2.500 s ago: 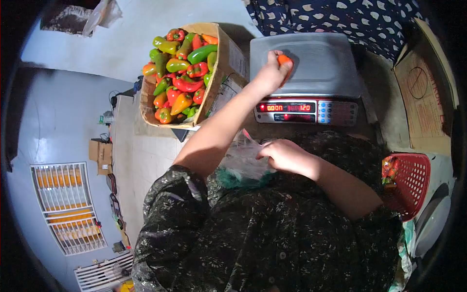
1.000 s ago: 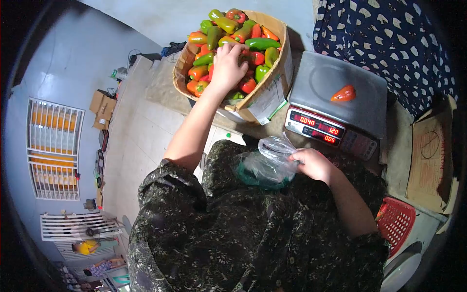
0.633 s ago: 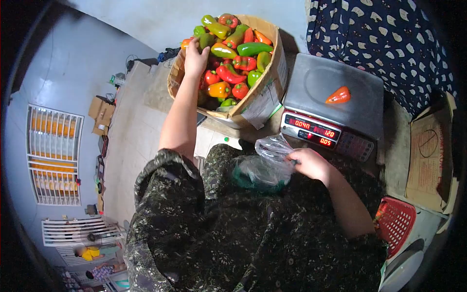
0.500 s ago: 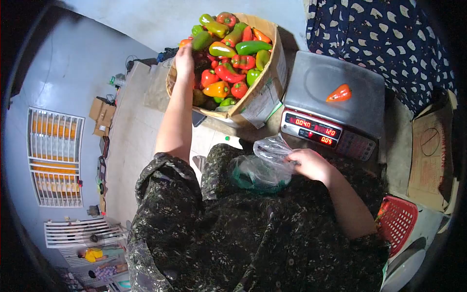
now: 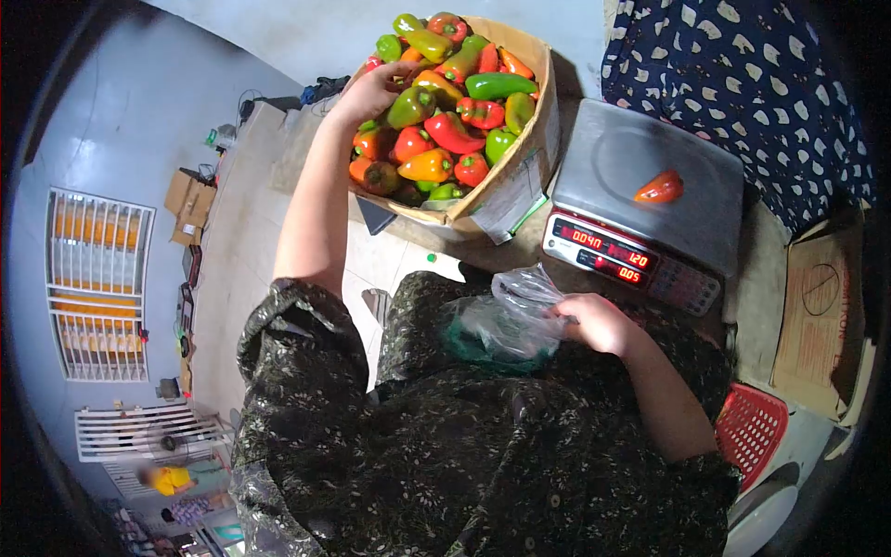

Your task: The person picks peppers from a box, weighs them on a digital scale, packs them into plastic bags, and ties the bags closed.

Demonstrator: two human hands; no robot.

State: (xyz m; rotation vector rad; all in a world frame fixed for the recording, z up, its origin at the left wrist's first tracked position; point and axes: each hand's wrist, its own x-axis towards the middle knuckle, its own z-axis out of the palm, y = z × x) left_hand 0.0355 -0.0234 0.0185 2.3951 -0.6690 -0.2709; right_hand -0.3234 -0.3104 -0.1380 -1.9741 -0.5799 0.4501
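Note:
My left hand [image 5: 379, 91] reaches over the near-left side of a cardboard box [image 5: 546, 116]. Its fingers are stretched apart on top of the bell peppers [image 5: 453, 133], and no pepper shows gripped in them. The peppers are red, orange, green and mixed in colour, heaped up to the rim. Over my lap, my right hand [image 5: 599, 323] is closed on the bunched edge of a clear plastic bag [image 5: 524, 311]. Green material shows at the bag's bottom. A single orange-red pepper [image 5: 661, 187] lies on the metal pan of a digital scale [image 5: 594, 153] with lit red digits.
A dark blue patterned cloth [image 5: 733, 93] hangs behind the scale. Flattened cardboard [image 5: 807, 325] and a red perforated basket [image 5: 750, 432] are at the right. Two people are far off at lower left, one in a yellow top [image 5: 172, 480]. A barred window [image 5: 100, 283] is on the left wall.
My left hand has moved from the box's left rim inward over the peppers, and the orange pepper at its fingertips is no longer there. My right hand still holds the bag.

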